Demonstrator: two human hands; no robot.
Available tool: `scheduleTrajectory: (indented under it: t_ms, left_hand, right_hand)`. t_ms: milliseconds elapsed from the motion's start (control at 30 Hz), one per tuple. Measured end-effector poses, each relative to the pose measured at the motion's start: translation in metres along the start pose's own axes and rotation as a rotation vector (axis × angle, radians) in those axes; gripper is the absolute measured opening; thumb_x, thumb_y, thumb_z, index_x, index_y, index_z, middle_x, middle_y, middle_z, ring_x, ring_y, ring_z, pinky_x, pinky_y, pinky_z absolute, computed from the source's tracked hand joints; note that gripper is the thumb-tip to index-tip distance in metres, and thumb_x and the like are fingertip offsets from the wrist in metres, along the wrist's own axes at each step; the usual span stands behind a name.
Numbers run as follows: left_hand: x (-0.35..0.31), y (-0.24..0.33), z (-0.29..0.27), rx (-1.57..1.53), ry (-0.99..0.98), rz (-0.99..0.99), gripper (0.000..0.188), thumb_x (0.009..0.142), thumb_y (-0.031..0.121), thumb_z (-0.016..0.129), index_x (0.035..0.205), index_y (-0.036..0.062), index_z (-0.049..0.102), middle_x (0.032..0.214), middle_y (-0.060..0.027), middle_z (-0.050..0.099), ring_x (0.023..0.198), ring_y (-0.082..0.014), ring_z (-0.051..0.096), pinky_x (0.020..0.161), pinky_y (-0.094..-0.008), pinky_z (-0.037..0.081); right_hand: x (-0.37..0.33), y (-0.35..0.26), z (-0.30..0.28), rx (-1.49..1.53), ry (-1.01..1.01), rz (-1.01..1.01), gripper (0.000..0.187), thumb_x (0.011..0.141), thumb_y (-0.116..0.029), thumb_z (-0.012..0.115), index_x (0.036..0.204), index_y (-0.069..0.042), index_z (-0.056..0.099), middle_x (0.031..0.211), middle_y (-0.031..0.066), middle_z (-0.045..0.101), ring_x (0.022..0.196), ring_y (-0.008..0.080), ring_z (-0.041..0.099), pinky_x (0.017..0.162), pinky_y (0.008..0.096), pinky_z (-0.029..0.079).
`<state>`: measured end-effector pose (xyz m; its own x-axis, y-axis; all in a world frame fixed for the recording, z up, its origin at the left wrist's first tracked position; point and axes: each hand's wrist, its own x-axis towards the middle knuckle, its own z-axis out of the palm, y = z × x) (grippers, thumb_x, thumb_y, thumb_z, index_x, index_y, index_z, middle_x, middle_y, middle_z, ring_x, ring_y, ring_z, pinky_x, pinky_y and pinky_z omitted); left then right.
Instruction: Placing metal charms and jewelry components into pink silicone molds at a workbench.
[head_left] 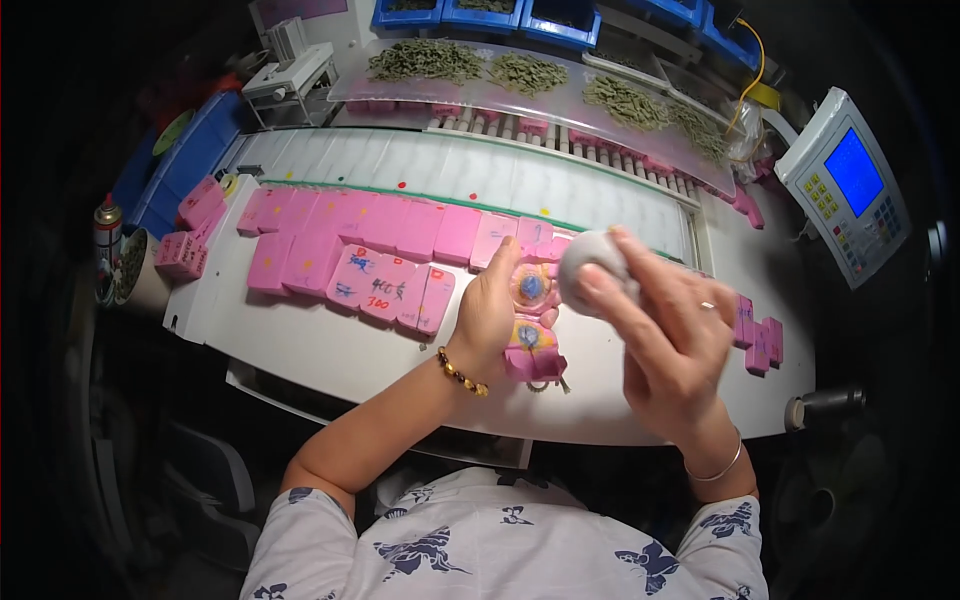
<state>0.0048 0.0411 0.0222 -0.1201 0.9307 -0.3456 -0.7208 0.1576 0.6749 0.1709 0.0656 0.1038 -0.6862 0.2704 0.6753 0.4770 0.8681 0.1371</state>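
Nearby, at six o'clock from the middle, spreads a white shirt (480,550) printed with dark butterflies. Both forearms rise from it, a beaded bracelet (462,372) on the left wrist and a pale bangle (715,469) on the right.

At the clock's centre are the pink pieces (541,362), one above the other, each bearing a blue patch ringed with yellow. The left hand (487,318) lies at nine o'clock of them, half curled and holding them, the thumb pointing up and the other fingers largely hidden. The right hand (668,335), at three o'clock, is closed on a grey rounded object (590,262), thumb and fingers pressed to its sides. That object sits at two o'clock, just beside the pink pieces; whether it touches them I cannot tell.

Beneath spreads the white table (330,350). Pink blocks (375,285), some handwritten on, stand in rows from nine to eleven; more lie at three. A dark cylinder (833,403) sits toward four.

Farther out, a white panelled strip (420,165) runs across twelve, a device with a blue screen (850,180) leans past two, and a translucent shelf (350,88) carries greenish heaps (530,73). Blue bins (483,17) line the far edge.
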Motion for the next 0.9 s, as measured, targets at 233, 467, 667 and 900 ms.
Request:
scheduleTrajectory:
  t_ms: [233, 467, 667, 900]
  left_hand:
    - [-0.004, -0.005, -0.001, 0.135, -0.145, 0.13, 0.059, 0.103, 0.048, 0.031, 0.111, 0.0013, 0.065, 0.086, -0.0055, 0.064, 0.08, -0.0124, 0.063, 0.068, -0.026, 0.053]
    - [0.002, -0.004, -0.004, 0.068, -0.048, 0.369, 0.062, 0.104, 0.047, 0.026, 0.115, -0.0032, 0.061, 0.092, -0.0083, 0.064, 0.075, -0.0135, 0.061, 0.069, -0.025, 0.049]
    - [-0.017, -0.009, -0.006, 0.138, -0.127, 0.575, 0.049, 0.105, 0.043, 0.032, 0.117, 0.0007, 0.055, 0.09, -0.0045, 0.064, 0.074, -0.0087, 0.059, 0.064, -0.0239, 0.048]
    - [0.008, 0.001, -0.017, 0.163, -0.013, 0.655, 0.059, 0.1, 0.055, 0.035, 0.092, 0.0013, 0.058, 0.073, -0.0115, 0.059, 0.055, -0.0171, 0.056, 0.05, -0.0324, 0.05]
  right_hand:
    - [-0.022, -0.007, 0.02, -0.072, -0.143, -0.162, 0.037, 0.079, -0.026, 0.06, 0.114, -0.029, 0.07, 0.125, -0.0043, 0.064, 0.086, 0.014, 0.058, 0.08, 0.0267, 0.035]
    - [0.0, -0.013, -0.018, 0.051, -0.028, -0.057, 0.032, 0.074, -0.022, 0.067, 0.105, -0.022, 0.074, 0.114, 0.0043, 0.069, 0.09, 0.0151, 0.062, 0.08, 0.0283, 0.034]
    - [-0.033, -0.019, 0.004, 0.127, -0.272, -0.081, 0.045, 0.076, -0.017, 0.063, 0.119, -0.028, 0.066, 0.126, -0.0027, 0.063, 0.08, 0.0135, 0.059, 0.072, 0.0281, 0.033]
    - [-0.061, 0.032, 0.007, 0.109, -0.483, 0.116, 0.048, 0.071, -0.006, 0.066, 0.115, -0.024, 0.067, 0.123, -0.001, 0.064, 0.084, 0.0169, 0.061, 0.073, 0.0332, 0.035]
